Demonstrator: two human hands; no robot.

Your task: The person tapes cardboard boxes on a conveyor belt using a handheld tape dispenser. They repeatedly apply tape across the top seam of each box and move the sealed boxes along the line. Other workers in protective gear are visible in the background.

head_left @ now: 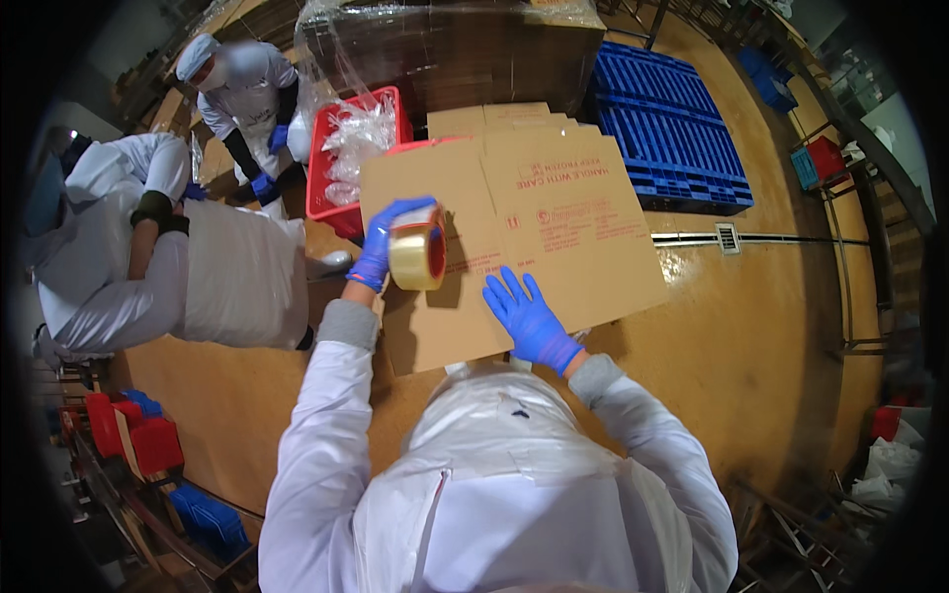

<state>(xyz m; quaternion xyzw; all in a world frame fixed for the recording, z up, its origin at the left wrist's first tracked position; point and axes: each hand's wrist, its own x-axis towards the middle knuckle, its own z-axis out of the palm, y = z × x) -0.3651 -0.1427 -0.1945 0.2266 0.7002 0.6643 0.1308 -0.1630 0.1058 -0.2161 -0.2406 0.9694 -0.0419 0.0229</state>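
A flat brown cardboard carton [583,242] with red print lies in front of me, on top of more folded cardboard. My left hand [381,242], in a blue glove, is closed on a tape dispenser carrying a wide roll of clear yellowish packing tape [417,259], held over the carton's left part. Blue-gloved too, my right hand [532,321] lies with spread fingers on the carton's near edge and holds nothing.
Behind the carton's left side stands a red crate [321,158] full of clear plastic bags [358,138]. Blue pallets [672,128] lie at the far right, beside a wrapped stack of cardboard [445,59]. Two people in white workwear [247,89] are close by on the left.
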